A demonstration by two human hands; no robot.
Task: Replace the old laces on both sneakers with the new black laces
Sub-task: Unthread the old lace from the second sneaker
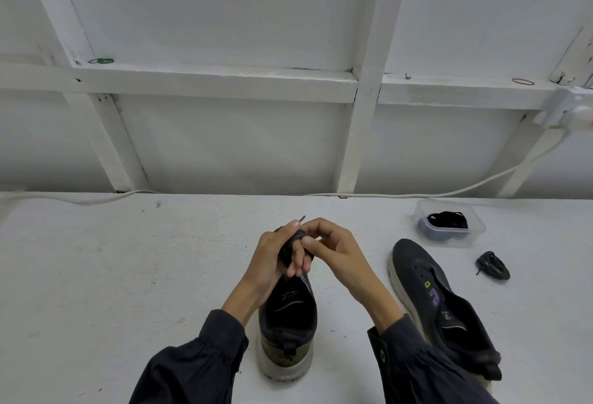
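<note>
A dark sneaker [287, 317] stands on the white table straight in front of me, heel toward me. Above its front, my left hand [272, 262] grips a bundled black lace [290, 244] wound around its fingers, and the lace tip sticks up past the fingertips. My right hand [333, 249] pinches the same lace at the top of the bundle. The second dark sneaker [430, 294] lies to the right, without a lace in its eyelets. A coiled black lace [492, 265] rests on the table beside it.
A clear plastic container [451, 222] holding black laces sits at the back right of the table. A white cable [481, 183] runs along the table's far edge up to a wall socket [574, 111]. The white framed wall rises just behind the table.
</note>
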